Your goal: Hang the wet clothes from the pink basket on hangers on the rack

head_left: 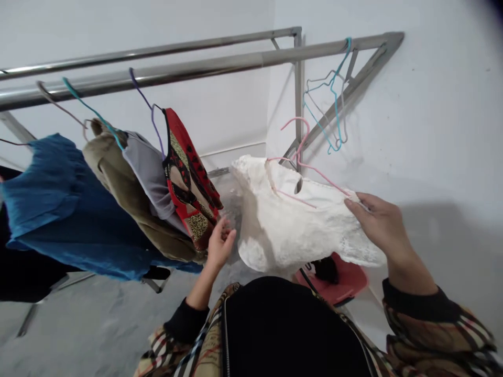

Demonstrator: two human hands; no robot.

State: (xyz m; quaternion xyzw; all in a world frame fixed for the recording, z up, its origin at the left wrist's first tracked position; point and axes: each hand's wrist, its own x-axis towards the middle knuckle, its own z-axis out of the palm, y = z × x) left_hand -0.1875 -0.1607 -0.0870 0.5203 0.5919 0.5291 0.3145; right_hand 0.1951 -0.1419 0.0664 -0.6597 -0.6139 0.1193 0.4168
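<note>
A white top [291, 220] hangs in front of me on a pink wire hanger [304, 141]. Part of the hanger is inside the neck, and its hook points up, free of the rails. My right hand [377, 217] pinches the top's right shoulder together with the hanger's end. My left hand [220, 243] is beside the lower edge of a red patterned garment [190, 183], left of the white top. Its fingers are loosely bent, the thumb apart from them, with nothing visible in them. The red garment hangs from a purple hanger [145, 97].
Two metal rails [220, 63] of a drying rack cross above. A grey garment [151, 167], an olive garment [118, 183] and a blue garment [66, 199] hang at left. Blue and grey bare hangers [334, 99] hang at right. Below stands a pink basin [349, 280] with dark cloth inside.
</note>
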